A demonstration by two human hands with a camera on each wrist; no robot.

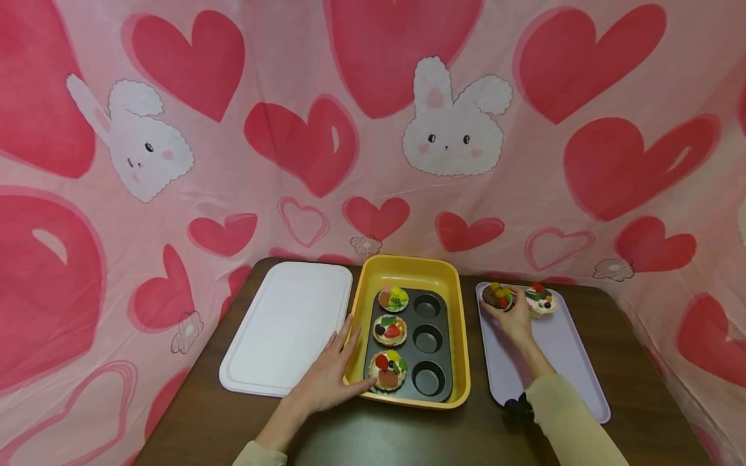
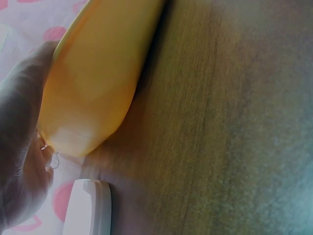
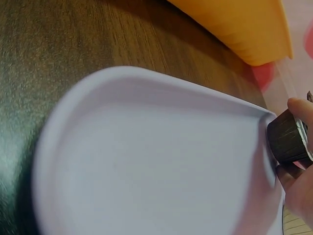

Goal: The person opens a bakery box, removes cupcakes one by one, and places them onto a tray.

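My right hand point(image 1: 514, 318) pinches a chocolate fruit tart point(image 1: 497, 295) in a dark brown fluted cup point(image 3: 286, 139), at the far left corner of the lilac tray point(image 1: 559, 356). A pale cream fruit tart point(image 1: 541, 301) sits just right of that hand. My left hand point(image 1: 329, 378) rests on the near left corner of the yellow bin point(image 1: 464, 336), fingers straight and spread along its side, thumb over the rim. Inside the bin lies a dark muffin pan point(image 1: 408, 366). Fruit tarts point(image 1: 389, 331) fill its left column; the right column's cups point(image 1: 428, 338) are bare.
A white cutting board point(image 1: 285, 330) lies left of the bin on the dark wooden table point(image 1: 402, 433). Behind the table hangs a pink cloth point(image 1: 373, 181) with hearts and rabbits. A small black object point(image 1: 515, 409) sits by the tray's near left corner.
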